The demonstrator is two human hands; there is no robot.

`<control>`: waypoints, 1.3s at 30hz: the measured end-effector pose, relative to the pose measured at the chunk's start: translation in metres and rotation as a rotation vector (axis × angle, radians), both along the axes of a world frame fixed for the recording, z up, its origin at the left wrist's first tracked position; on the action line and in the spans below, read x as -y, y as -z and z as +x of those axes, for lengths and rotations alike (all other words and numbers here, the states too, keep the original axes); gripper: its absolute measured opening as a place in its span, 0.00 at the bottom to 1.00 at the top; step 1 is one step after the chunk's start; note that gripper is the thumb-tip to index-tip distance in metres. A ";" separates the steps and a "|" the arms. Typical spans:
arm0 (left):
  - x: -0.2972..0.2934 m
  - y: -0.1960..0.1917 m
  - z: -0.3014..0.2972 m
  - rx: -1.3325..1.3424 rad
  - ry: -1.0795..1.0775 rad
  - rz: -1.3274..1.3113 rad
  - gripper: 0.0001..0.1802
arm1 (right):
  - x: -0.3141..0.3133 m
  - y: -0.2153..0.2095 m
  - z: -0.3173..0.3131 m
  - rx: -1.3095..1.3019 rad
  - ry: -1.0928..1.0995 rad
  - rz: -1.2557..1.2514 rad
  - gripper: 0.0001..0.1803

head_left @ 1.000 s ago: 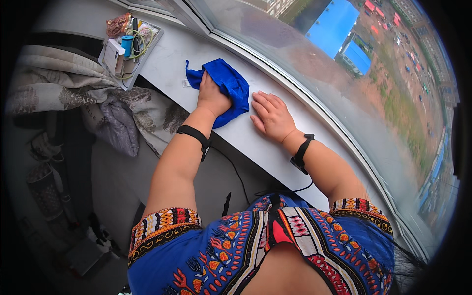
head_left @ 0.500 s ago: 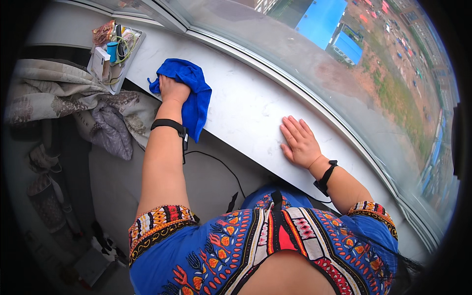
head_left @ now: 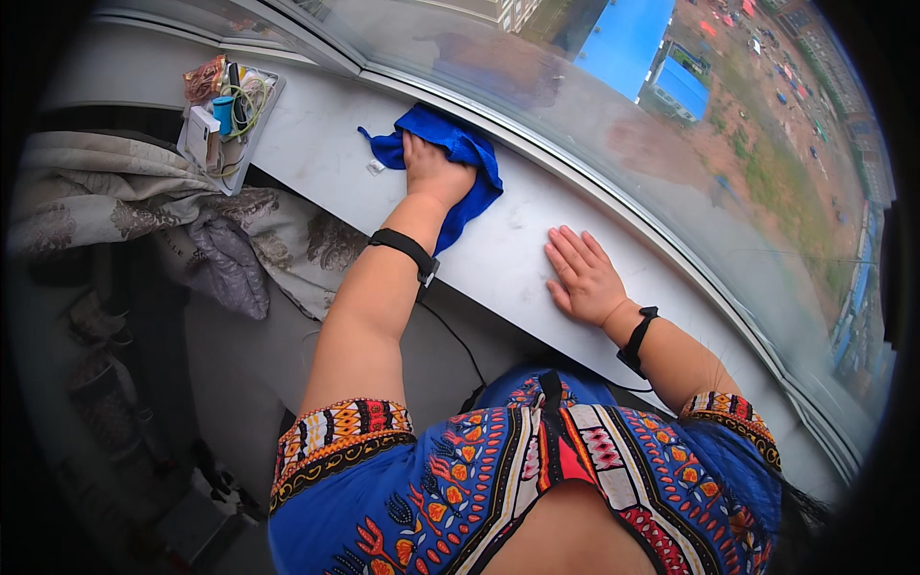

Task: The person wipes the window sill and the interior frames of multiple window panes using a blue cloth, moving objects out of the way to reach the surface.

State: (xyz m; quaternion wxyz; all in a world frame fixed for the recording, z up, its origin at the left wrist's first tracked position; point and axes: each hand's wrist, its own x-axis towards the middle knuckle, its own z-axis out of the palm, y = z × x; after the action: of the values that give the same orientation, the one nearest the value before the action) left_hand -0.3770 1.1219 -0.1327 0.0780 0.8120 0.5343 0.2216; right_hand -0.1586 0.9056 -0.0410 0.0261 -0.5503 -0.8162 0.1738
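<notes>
A blue cloth (head_left: 470, 201) lies on the marbled white windowsill (head_left: 508, 278), right of the cluttered tray (head_left: 255, 134). The left hand (head_left: 438, 179) rests on the cloth; whether its grip closes on the folds cannot be told. Farther right of the tray, the right hand (head_left: 586, 278) lies palm down on the windowsill, its grip open and flat
</notes>
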 end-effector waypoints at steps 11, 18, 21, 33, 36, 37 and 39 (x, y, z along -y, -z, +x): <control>-0.044 0.060 -0.033 0.287 -0.021 -0.038 0.26 | -0.005 0.012 0.013 -0.040 0.004 -0.008 0.32; -0.126 0.080 -0.064 0.093 -0.086 -0.011 0.29 | -0.010 0.025 0.026 -0.069 0.003 0.021 0.32; -0.114 0.063 -0.032 -0.340 -0.072 0.008 0.18 | -0.018 0.031 0.032 -0.066 0.004 0.007 0.31; 0.078 0.046 0.104 -0.437 0.238 -0.030 0.24 | 0.042 0.079 0.061 -0.094 0.020 0.192 0.31; 0.093 0.040 0.089 -0.208 0.340 -0.151 0.24 | 0.042 0.094 0.025 -0.064 0.040 0.267 0.30; 0.094 0.053 0.090 -0.142 0.355 -0.134 0.22 | 0.044 0.092 0.017 -0.034 0.055 0.235 0.29; 0.089 0.059 0.095 -0.089 0.370 -0.325 0.19 | 0.054 0.087 0.004 -0.026 0.090 0.208 0.25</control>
State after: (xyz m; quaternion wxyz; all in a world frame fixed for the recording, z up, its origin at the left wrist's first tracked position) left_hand -0.2820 1.0331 -0.1915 0.2230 0.8817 0.4082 0.0788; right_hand -0.1545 0.8520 -0.1282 0.1015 -0.5786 -0.8038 0.0941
